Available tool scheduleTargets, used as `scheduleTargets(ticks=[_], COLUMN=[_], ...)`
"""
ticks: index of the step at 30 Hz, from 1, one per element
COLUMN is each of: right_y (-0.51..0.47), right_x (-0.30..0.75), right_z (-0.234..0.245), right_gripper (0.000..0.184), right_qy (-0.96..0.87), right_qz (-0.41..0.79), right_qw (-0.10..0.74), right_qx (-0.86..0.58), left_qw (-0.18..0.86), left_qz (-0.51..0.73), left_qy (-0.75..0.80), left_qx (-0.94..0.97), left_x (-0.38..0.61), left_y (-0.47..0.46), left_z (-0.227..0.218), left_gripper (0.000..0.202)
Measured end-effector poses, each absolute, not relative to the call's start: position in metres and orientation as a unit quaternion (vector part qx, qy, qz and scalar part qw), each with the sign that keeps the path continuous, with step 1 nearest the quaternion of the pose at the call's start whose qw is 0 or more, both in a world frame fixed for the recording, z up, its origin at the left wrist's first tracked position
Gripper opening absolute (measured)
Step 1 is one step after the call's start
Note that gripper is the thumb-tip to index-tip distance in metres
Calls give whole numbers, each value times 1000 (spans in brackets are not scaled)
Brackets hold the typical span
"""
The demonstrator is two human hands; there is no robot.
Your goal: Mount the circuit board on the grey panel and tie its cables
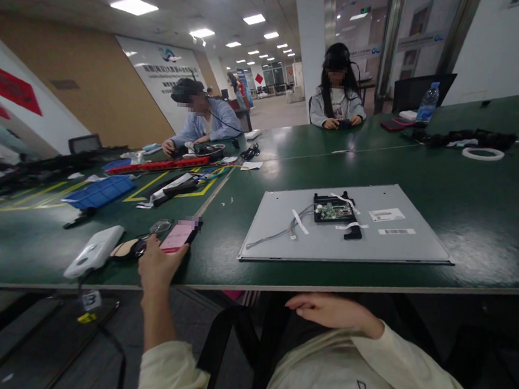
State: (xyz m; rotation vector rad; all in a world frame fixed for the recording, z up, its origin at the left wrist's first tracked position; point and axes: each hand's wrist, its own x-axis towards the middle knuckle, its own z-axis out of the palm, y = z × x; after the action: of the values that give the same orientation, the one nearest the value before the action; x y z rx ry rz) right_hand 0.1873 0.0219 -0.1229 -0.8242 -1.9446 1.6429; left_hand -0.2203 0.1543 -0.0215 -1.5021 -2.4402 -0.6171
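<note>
Under ceiling light panels, glossy dark-green counter [466, 193] carries flat grey metal panel [399, 247]; left hand [159, 266] grips pink-screened phone [179, 236], right hand [327, 311] lies slack, empty.

An electronics workshop: the green desk [488, 200] carries a metal panel [372, 242] with an exposed circuit board [333, 211], a blue parts bin [100, 192] (yellow tape lines [150, 183] too), and co-workers [206, 121] sit at it.

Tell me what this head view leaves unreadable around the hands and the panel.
Head view only:
Pink-screened black phone in left hand: screen blurred out.
Right hand: what it rests on is lost in shadow under the green table.
Small green circuit board on flat grey metal panel: parts too small.
White paper labels: print too small.
</note>
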Motion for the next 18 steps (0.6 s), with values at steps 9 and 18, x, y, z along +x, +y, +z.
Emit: scheduleTargets(ticks=[9, 18], right_y=[0, 79], right_x=[243, 296], right_z=[-1, -45], right_gripper=[46, 61], right_qy=[-844, -891], right_qz=[331, 62], right_qw=[298, 192], right_qx=[-300, -407], left_qw=[161, -41], left_qz=[-273, -94], left_qy=[-639, -599], left_qx=[-701, -794], left_x=[-93, 49], left_y=[127, 128], left_z=[12, -21], left_gripper=[54, 78])
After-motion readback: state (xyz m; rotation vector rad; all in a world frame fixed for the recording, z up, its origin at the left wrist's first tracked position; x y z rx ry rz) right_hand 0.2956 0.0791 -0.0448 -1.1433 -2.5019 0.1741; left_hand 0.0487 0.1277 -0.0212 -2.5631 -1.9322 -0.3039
